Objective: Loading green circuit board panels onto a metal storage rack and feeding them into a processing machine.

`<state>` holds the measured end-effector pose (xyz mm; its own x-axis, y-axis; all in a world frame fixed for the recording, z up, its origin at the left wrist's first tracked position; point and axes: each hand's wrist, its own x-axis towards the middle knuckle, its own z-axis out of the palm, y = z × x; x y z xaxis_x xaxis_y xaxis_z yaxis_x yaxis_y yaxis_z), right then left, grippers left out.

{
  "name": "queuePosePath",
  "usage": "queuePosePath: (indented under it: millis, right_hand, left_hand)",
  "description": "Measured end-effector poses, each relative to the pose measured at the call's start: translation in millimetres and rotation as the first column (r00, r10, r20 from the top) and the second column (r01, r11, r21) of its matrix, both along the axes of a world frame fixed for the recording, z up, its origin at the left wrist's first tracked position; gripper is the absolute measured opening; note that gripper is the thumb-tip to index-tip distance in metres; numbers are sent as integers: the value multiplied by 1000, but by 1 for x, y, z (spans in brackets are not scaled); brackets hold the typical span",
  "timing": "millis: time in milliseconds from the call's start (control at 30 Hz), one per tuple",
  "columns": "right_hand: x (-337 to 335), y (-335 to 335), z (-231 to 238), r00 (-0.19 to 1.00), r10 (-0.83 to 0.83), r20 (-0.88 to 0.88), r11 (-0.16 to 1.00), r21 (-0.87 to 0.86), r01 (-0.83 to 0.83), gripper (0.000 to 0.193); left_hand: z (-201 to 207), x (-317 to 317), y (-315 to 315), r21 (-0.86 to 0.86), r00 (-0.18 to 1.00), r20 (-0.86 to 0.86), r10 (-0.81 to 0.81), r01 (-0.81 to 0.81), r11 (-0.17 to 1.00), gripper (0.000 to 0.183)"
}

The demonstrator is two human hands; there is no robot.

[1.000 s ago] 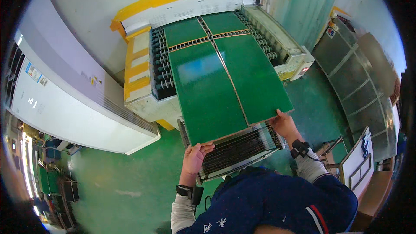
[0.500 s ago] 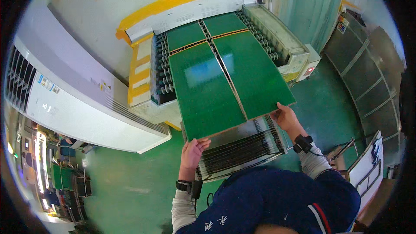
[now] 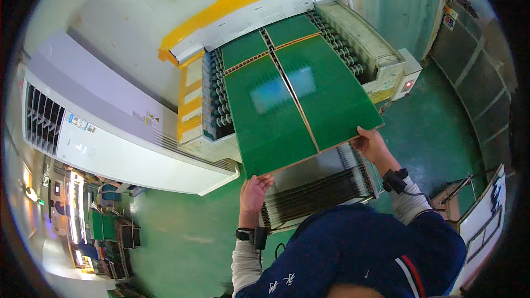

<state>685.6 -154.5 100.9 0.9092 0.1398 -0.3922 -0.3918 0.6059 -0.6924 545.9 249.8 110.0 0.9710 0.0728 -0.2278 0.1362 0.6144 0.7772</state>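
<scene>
Two large flat green circuit boards lie side by side in front of me, with a narrow gap between them. At the near left corner of the left green circuit board (image 3: 273, 132), my left hand (image 3: 255, 193) is closed on the edge. My right hand (image 3: 372, 146) grips the near right corner of the right green circuit board (image 3: 331, 94), thumb on top and the other fingers partly hidden below. Both boards reach over the roller conveyor (image 3: 218, 96). Two more green boards (image 3: 245, 49) lie beyond them, deeper on the rollers.
Below the boards' near edge stands a rack with dark slats (image 3: 317, 187). A white air conditioner (image 3: 138, 154) leans into view at left. At right are the conveyor's switch box (image 3: 409, 80), a grey mesh panel (image 3: 469, 72) and a white framed board (image 3: 480, 221).
The view has shifted, bringing a wall clock into sight at upper left. Both hands keep hold of the same near corners, and the boards stay side by side.
</scene>
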Motion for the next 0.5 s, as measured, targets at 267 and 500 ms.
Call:
queuePosePath:
  millis: [267,500]
  right_hand:
    - [8,2,-4,999,30,-22,1000,8,-30,23]
    - [10,7,3,999,40,-36,999,-15,-40,18]
  left_hand:
    - [1,8,0,-34,999,9,46,-46,998,30]
    - [-1,15,3,-25,999,2,38,-38,999,29]
